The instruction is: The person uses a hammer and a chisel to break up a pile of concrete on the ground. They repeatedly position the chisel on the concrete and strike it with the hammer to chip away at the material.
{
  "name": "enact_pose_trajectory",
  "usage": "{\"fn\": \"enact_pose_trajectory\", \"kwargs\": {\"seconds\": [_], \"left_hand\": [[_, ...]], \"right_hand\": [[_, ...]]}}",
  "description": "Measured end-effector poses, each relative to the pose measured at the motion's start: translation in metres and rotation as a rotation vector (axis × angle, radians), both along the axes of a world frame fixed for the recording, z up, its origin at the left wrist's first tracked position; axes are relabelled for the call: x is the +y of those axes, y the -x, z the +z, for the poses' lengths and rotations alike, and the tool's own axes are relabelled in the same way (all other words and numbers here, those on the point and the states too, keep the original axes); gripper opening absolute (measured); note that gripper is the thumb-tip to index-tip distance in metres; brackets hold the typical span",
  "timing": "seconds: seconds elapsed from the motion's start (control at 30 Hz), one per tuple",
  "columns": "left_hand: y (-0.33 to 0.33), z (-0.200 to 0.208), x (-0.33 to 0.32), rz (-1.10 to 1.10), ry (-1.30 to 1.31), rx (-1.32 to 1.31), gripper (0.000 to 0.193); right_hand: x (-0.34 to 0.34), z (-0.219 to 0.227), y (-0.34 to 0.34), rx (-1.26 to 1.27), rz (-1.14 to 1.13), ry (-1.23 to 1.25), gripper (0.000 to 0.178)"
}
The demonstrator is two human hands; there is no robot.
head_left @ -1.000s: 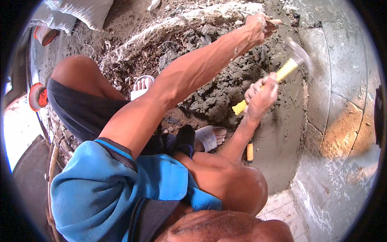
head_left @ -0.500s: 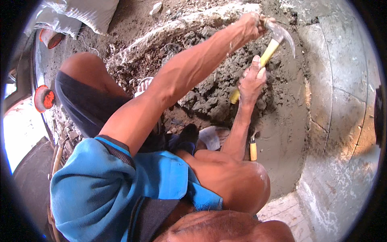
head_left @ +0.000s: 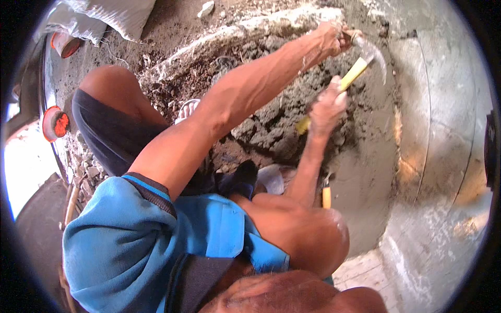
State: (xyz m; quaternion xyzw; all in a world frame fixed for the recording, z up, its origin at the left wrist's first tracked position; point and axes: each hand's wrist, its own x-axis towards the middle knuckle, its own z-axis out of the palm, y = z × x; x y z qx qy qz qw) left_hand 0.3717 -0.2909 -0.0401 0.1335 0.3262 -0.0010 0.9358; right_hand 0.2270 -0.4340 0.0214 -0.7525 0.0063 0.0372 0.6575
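My right hand [head_left: 329, 104] is closed round the yellow handle of a claw hammer [head_left: 356, 70], smeared by motion. Just left of the hammer's metal head is my left hand [head_left: 334, 39], its fingers bent together at the far end of the outstretched arm. Whatever those fingers pinch is too small or too hidden to name. Below both hands lies a heap of lumpy grey mortar [head_left: 276, 117]. Near my right forearm, a tool with a yellow handle [head_left: 326, 197], probably a trowel, rests on smoothed wet mortar [head_left: 360, 193].
A grey wall [head_left: 443, 104] with cracks and pale patches runs along the right. A rough whitish ridge [head_left: 209, 47] curves behind the heap. Two orange-rimmed buckets [head_left: 56, 124] stand at the left, below white sacks [head_left: 117, 18]. Rubble [head_left: 90, 169] lies beside my left leg.
The hammer has shifted slightly right, its handle tilting further over. My left hand has moved a little right and down, staying beside the hammer head.
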Motion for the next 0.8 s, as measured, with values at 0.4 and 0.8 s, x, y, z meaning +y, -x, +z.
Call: {"fn": "enact_pose_trajectory", "kwargs": {"seconds": [0.4,0.8], "left_hand": [[-0.003,0.016,-0.016,0.017,-0.003,-0.063,0.019],[0.125,0.002,0.001,-0.212,-0.446,-0.081,0.017]], "right_hand": [[-0.029,0.064,0.001,-0.353,-0.338,-0.238,0.043],[-0.050,0.019,0.037,0.463,-0.112,-0.276,0.043]]}}
